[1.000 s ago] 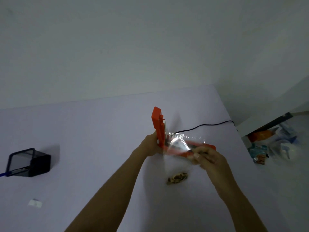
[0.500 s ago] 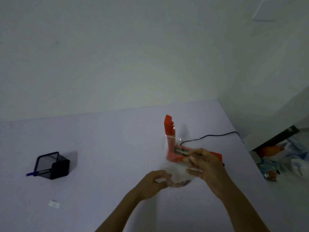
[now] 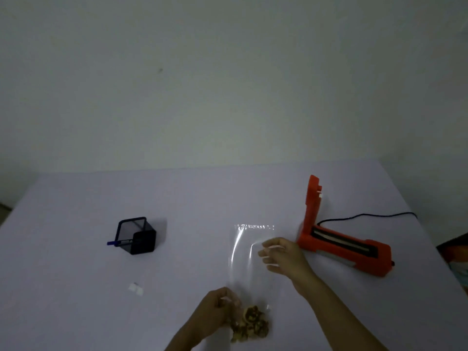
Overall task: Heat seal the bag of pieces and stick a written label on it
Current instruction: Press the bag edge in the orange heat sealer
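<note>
A clear plastic bag [image 3: 243,254] lies flat on the white table [image 3: 76,312], its crinkled sealed edge pointing away from me. Brown pieces [image 3: 250,325] are bunched at its near end. My left hand [image 3: 217,312] grips that near end beside the pieces. Over the bag's middle right is my right hand [image 3: 281,257], fingers loosely curled and touching the plastic. To the right the orange heat sealer [image 3: 339,239] sits with its lid raised. A small white label [image 3: 135,289] lies on the table at the left.
A black mesh pen holder [image 3: 136,235] with a blue pen stands at the left. The sealer's black cord [image 3: 364,216] runs to the table's right edge. Clutter lies beyond that edge at the far right. A plain wall rises behind the table.
The bag came off the sealer and was laid flat on the table. My left hand moved from the sealer lid down to the bag's near end. The camera view shifted left.
</note>
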A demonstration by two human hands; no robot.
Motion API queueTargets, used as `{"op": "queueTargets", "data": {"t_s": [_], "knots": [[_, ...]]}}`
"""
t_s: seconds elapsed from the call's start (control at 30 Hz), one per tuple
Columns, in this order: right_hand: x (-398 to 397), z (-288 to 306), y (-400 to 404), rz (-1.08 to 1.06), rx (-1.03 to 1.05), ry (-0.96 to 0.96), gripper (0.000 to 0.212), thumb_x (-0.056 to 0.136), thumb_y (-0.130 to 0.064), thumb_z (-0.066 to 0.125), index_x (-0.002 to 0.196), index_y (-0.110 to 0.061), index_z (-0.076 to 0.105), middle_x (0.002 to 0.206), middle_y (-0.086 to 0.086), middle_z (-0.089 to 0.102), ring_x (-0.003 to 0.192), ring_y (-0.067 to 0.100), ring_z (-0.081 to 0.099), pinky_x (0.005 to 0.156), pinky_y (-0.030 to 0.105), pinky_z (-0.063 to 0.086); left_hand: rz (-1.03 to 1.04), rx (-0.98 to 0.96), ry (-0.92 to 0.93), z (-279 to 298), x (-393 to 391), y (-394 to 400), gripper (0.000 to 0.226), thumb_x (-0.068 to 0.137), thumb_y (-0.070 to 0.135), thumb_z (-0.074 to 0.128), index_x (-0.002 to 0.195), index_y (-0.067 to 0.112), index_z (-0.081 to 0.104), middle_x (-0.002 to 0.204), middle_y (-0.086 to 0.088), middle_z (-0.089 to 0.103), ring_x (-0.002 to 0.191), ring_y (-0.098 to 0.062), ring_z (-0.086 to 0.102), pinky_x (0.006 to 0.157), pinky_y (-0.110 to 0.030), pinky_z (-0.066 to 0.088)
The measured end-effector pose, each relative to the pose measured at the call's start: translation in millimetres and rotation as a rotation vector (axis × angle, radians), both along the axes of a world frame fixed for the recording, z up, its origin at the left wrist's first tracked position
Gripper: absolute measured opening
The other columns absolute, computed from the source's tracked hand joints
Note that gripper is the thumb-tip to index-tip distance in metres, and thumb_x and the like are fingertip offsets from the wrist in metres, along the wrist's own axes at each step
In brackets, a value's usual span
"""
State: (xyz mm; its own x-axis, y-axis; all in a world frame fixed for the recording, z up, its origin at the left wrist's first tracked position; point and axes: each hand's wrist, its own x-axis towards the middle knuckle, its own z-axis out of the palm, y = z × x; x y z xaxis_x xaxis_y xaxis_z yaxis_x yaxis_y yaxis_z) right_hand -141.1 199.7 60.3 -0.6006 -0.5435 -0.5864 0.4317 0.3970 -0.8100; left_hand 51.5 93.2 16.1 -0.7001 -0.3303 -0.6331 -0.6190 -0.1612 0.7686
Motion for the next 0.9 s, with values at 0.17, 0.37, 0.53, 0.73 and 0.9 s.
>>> {"op": "queueTargets", "data": {"t_s": [0.17,0.37,0.53,0.73,0.9], "knots": [[7.3,-49.3,-32.4,0.031,0.107,0.103,0.025,0.083,-0.011,0.067,0.109,-0.01,0.065,0.098,0.014,0.071,0.078,0.02,0.065,0.067,0.026,0.048,0.032,-0.129,-0.051,-35.3,11.5,-12.7,0.01,0.087,0.008,0.062,0.077,0.01,0.062,0.074,-0.015,0.071,0.063,-0.021,0.066,0.056,-0.032,0.05],[49.0,-67.4,-6.0,0.173,0.326,0.748,0.05,0.093,-0.032,0.055,0.14,-0.021,0.043,0.141,-0.001,0.049,0.133,0.018,0.041,0.109,0.03,0.033,-0.056,-0.662,0.022,-54.0,6.1,-7.6,0.064,0.088,0.033,0.063,0.143,0.019,0.032,0.128,0.008,0.045,0.114,-0.011,0.049,0.097,-0.026,0.045],[92.3,-103.4,26.1,0.651,0.428,0.963,0.073,0.088,-0.066,0.007,0.149,-0.029,0.022,0.157,-0.007,0.012,0.148,0.014,0.005,0.118,0.032,-0.003,-0.34,-0.992,0.057,-65.3,16.6,-13.7,0.049,0.095,0.043,0.031,0.139,0.025,0.046,0.147,-0.005,0.042,0.128,-0.027,0.046,0.101,-0.031,0.041],[97.8,-113.7,23.2,0.612,0.53,0.965,0.096,0.077,-0.074,-0.013,0.151,-0.018,0.012,0.154,-0.003,-0.009,0.146,0.017,-0.01,0.118,0.037,-0.006,-0.427,-0.872,0.035,-68.2,23.4,-6.0,0.04,0.097,0.04,0.037,0.132,0.023,0.049,0.132,-0.006,0.043,0.111,-0.023,0.052,0.088,-0.028,0.047],[87.4,-117.6,23.4,0.706,0.598,0.993,0.081,0.084,-0.068,-0.002,0.151,-0.024,0.003,0.156,0.0,-0.013,0.147,0.021,-0.012,0.118,0.04,-0.008,-0.575,-1.147,0.144,-76.3,25.2,-10.4,0.044,0.086,0.044,0.045,0.124,0.024,0.056,0.121,-0.002,0.061,0.104,-0.022,0.063,0.073,-0.027,0.054]]}}
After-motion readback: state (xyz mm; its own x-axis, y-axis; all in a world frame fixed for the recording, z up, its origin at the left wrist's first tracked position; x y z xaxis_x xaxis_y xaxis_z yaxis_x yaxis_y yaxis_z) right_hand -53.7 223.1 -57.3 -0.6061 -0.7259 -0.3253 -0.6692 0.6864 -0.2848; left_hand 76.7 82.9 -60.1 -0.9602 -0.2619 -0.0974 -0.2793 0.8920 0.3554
